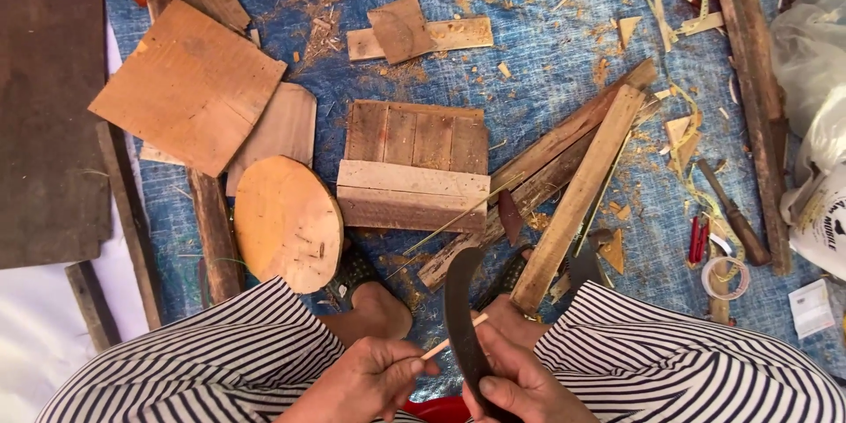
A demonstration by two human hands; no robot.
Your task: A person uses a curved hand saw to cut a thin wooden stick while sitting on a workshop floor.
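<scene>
My right hand [520,383] grips a dark curved blade [460,313] that points up and away from me. Held between the fingers of my left hand [370,379] is a thin pale wooden stick [451,335], whose far end lies against the blade's edge. Both hands sit low in the view, between my knees in striped trousers [220,357]. A bare foot in a sandal [366,295] shows just beyond the left hand.
A blue tarp [546,62] holds a small slatted wooden box [412,166], a round wood disc [286,222], flat boards [189,84], long planks [577,198], a tape measure [679,115], a tape roll [725,278], a wooden-handled tool [733,211] and shavings. White bags [815,79] lie at the right.
</scene>
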